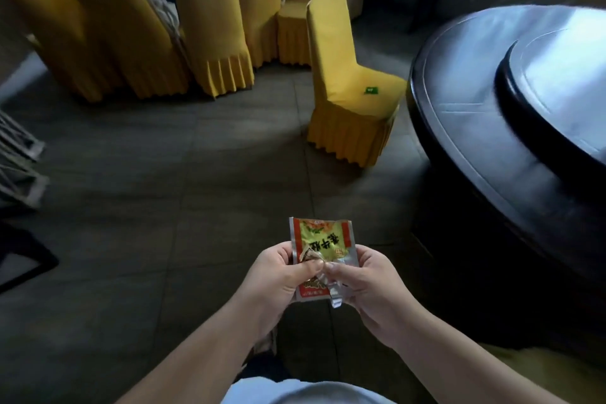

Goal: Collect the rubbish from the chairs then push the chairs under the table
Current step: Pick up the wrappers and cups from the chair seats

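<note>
At six o'clock in the view the left hand (282, 275) and right hand (367, 285) both pinch a red and green snack wrapper (319, 246) between curled fingers and thumbs, with a small crumpled foil scrap (334, 292) tucked against it; the scrap looks loosely held and could slip to the floor if either pinch eases. At one o'clock a yellow-covered chair (347, 75) stands pulled out beside the round dark table (459, 128), a small green scrap (371, 90) on its seat yet to be collected; it is light and could be knocked off if the chair is pushed first. The wrapper bears large printed characters, seen upside down and, I think, too blurred to read.
</note>
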